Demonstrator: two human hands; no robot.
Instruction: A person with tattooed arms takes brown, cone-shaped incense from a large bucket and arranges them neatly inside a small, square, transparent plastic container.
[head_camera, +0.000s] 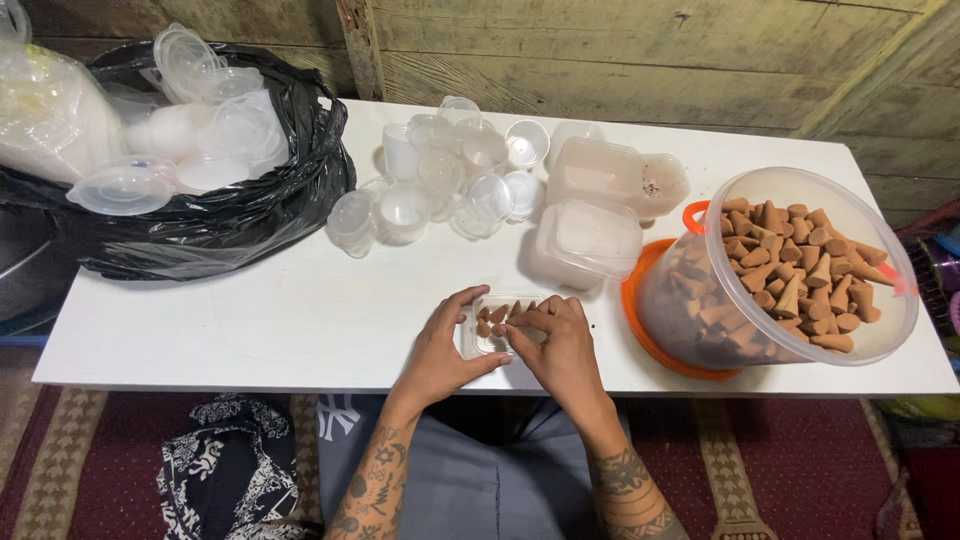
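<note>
A small clear plastic tub (487, 343) sits near the table's front edge with a few brown cones (497, 315) in it. My left hand (445, 345) cups the tub's left side, thumb and fingers around its rim. My right hand (562, 345) rests on the tub's right side, its fingertips pinched on a brown cone over the tub. To the right, a large clear bucket (780, 270) tilted toward me on its orange lid holds many of the same cones.
A black bag (230, 225) full of clear lids and tubs lies at the left. Several small clear cups (450, 170) stand at the back middle, with rectangular tubs (590, 235) beside them. The white table (250, 320) ends just before my knees.
</note>
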